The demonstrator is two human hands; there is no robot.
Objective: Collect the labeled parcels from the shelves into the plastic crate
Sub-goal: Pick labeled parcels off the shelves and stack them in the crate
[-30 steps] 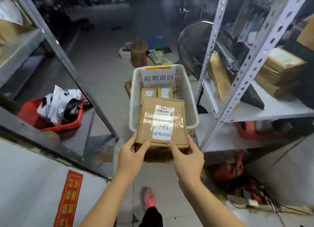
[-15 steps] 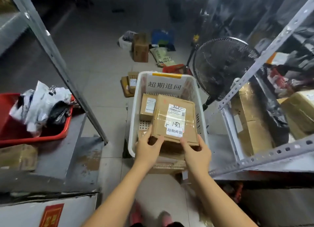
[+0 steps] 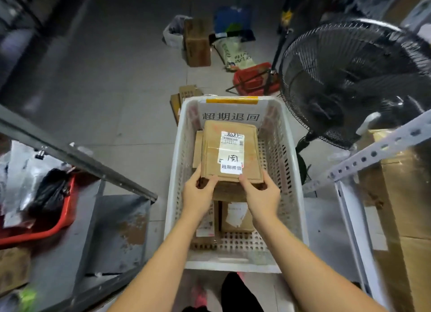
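A brown cardboard parcel (image 3: 211,153) with white labels is held inside the white perforated plastic crate (image 3: 277,153) on the floor. My left hand (image 3: 198,192) grips its near left corner and my right hand (image 3: 262,192) grips its near right corner. The parcel sits over other boxes at the crate's far end. Two more labeled parcels (image 3: 236,216) lie lower in the crate, near my wrists. A paper sign with printed characters (image 3: 231,116) is taped to the crate's far wall.
A black floor fan (image 3: 349,78) stands right of the crate. Grey shelving with a red tray (image 3: 42,227) of bags is at the left; a white shelf frame (image 3: 363,157) with large cartons is at the right. Boxes (image 3: 197,43) and bags lie on the floor beyond.
Both hands have carried the parcel forward and down from above the crate's near rim into the crate. My view has tipped downward and closer over the crate.
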